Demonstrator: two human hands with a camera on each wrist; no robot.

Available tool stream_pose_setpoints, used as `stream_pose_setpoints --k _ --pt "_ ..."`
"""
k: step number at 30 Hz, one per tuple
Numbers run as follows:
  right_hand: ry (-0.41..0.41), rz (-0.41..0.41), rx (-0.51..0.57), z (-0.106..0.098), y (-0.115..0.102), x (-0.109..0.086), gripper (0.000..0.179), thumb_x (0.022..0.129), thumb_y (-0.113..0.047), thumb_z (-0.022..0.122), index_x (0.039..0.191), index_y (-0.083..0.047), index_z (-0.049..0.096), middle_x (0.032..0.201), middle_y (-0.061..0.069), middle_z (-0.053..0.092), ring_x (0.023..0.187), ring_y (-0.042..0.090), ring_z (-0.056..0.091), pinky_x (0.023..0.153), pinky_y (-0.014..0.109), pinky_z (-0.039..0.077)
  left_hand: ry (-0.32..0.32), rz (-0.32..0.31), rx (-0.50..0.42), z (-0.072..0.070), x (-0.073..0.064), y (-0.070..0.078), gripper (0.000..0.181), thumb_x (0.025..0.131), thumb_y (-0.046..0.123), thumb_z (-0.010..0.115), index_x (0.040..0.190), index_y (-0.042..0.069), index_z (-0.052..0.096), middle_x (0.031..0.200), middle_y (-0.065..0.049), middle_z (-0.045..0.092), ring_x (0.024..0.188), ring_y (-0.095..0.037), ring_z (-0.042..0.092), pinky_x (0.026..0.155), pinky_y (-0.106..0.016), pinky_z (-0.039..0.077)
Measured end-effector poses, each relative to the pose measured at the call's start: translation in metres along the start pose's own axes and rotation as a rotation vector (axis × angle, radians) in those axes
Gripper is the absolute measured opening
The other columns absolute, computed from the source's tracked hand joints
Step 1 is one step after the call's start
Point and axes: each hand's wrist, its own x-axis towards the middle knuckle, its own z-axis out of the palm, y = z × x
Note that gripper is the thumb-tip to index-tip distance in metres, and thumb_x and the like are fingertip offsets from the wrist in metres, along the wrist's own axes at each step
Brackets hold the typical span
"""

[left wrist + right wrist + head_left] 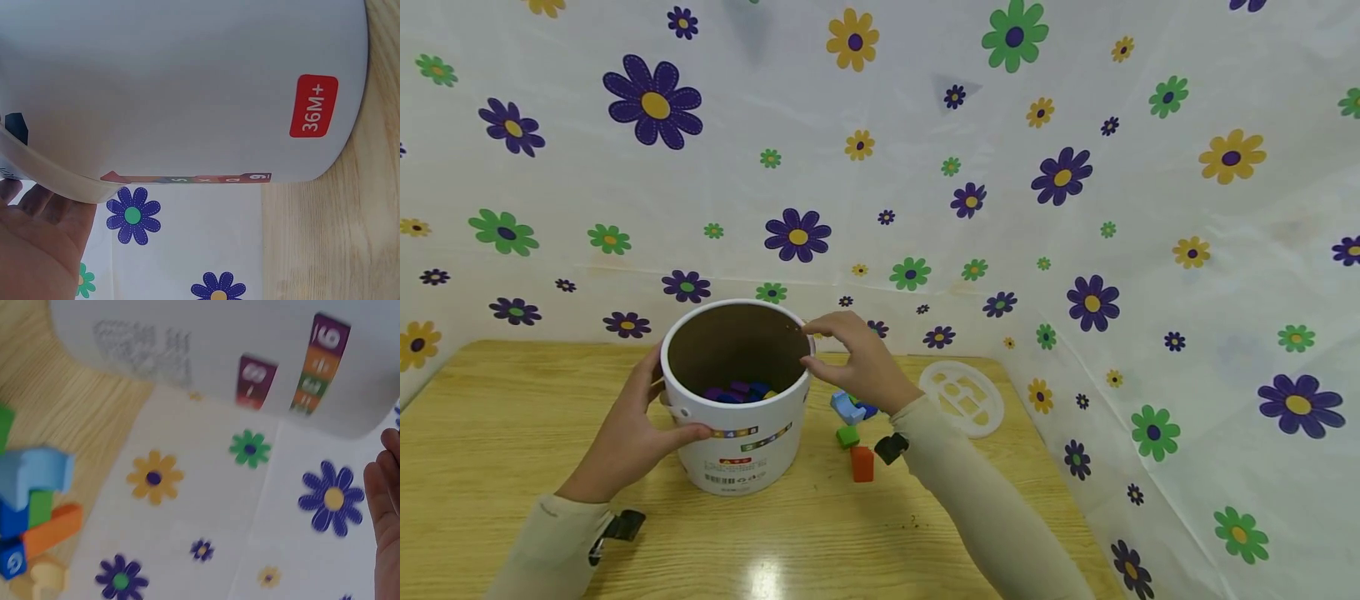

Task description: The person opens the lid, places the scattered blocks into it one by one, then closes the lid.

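Observation:
A white bucket [741, 446] stands on the wooden table with its mouth up and dark inner wall showing. Purple, blue and yellow blocks [739, 390] lie at its bottom. My left hand [628, 433] grips the bucket's left side, thumb across the printed front and fingers round toward the back. In the left wrist view, its fingers lie behind a pale strap-like handle [56, 174]. My right hand [861, 362] is at the right rim, thumb and index finger spread apart and reaching to the edge. Its fingers look fairly straight in the right wrist view.
Right of the bucket lie a light blue arched block [847, 408], a green block [847, 437] and a red block [862, 464]. A white oval cut-out lid [928, 387] lies near the back right. Flower-printed sheeting [880, 192] closes off the back and right.

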Motion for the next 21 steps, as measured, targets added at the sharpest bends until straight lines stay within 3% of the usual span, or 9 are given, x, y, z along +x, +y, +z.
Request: stream_pose_setpoints --k 4,9,15,21 --pt "0.019 0.064 -0.024 -0.014 0.019 -0.022 0.038 0.093 -0.017 0.079 0.127 -0.005 0.069 0.127 0.007 0.068 0.117 0.024 0.06 0.101 0.036 0.056 -0.001 0.005 -0.002 0.0 0.0 0.001 0.121 0.077 0.02 0.094 0.165 0.04 0.014 0.167 -0.005 0.026 0.147 -0.047 0.031 0.11 -0.079 0.031" --pt "-0.017 0.189 -0.057 -0.026 0.042 -0.054 0.037 0.095 -0.018 0.077 0.129 -0.007 0.068 0.128 0.008 0.066 0.113 0.025 0.061 0.1 0.041 0.058 -0.002 0.002 -0.001 0.001 0.0 0.001 0.121 0.077 0.019 0.094 0.166 0.038 0.014 0.167 -0.007 0.026 0.147 -0.048 0.03 0.11 -0.08 0.03" --pt "-0.068 0.321 -0.091 -0.026 0.068 -0.093 0.035 0.095 -0.018 0.076 0.128 -0.009 0.069 0.126 0.006 0.067 0.112 0.024 0.063 0.099 0.042 0.058 -0.004 0.0 -0.007 0.001 -0.001 0.0 0.121 0.077 0.018 0.094 0.166 0.038 0.013 0.167 -0.005 0.025 0.147 -0.048 0.029 0.111 -0.08 0.029" --pt "-0.154 0.319 -0.067 -0.015 0.077 -0.127 0.035 0.094 -0.018 0.078 0.125 -0.007 0.07 0.123 0.009 0.069 0.111 0.025 0.064 0.096 0.043 0.059 -0.004 0.004 -0.006 0.002 -0.001 0.0 0.122 0.077 0.016 0.094 0.166 0.039 0.013 0.168 -0.004 0.025 0.148 -0.047 0.028 0.112 -0.079 0.029"
